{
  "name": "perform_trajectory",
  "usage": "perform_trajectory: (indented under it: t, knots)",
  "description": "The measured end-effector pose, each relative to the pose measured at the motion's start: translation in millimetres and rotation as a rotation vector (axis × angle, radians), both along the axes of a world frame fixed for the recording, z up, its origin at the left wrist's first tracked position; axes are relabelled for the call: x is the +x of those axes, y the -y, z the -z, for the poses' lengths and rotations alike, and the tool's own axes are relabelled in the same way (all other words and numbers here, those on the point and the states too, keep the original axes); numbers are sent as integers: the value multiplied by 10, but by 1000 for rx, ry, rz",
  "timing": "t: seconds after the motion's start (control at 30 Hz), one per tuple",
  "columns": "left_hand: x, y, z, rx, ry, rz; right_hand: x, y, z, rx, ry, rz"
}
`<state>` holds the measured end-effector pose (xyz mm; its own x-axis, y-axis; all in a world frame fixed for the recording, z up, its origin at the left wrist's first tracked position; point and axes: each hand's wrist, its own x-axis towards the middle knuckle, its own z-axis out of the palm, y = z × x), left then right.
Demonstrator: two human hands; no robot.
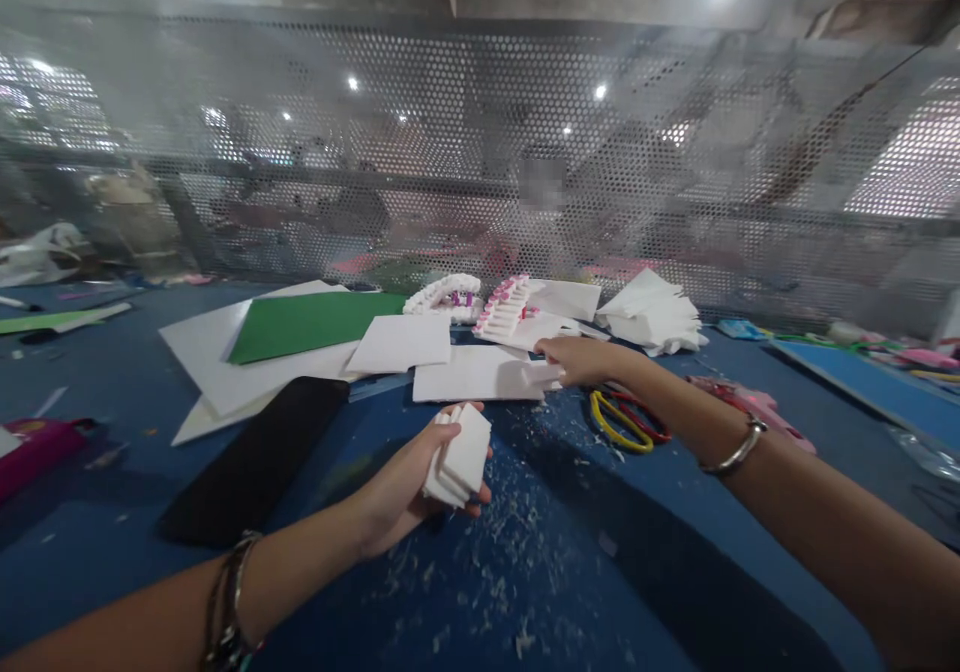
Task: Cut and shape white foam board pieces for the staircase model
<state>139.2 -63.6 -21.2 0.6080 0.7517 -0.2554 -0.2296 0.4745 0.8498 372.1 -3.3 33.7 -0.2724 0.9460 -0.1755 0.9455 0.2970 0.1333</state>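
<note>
My left hand [409,487] is closed around a small stack of white foam squares [459,455], held just above the blue table [570,572]. My right hand [579,359] reaches forward, its fingers pinched on a small white foam piece [544,373] at the edge of a larger white foam sheet [474,374]. Both wrists wear metal bangles.
A green sheet [311,324] lies on big white boards at the left, with a black sheet [259,457] nearer me. Stacks of white foam pieces [654,317], yellow and red rings [621,422], white crumbs and a perforated metal screen [480,152] lie beyond.
</note>
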Motion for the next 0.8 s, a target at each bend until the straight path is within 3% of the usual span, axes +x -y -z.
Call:
perform_trajectory:
  t: [0.27,0.5,0.67,0.8]
  knots:
    - [-14,10,-11,-4,20,1,-25,-77,158,-69,-101,-126]
    - [-22,-10,25,-11,18,2,116,168,-102,-35,-211,-124]
    - [1,-4,-14,-28,-24,-32,198,484,-232,-219,-575,-229]
    - [33,17,-44,-80,-97,-112,9,684,-165,-338,-843,-202]
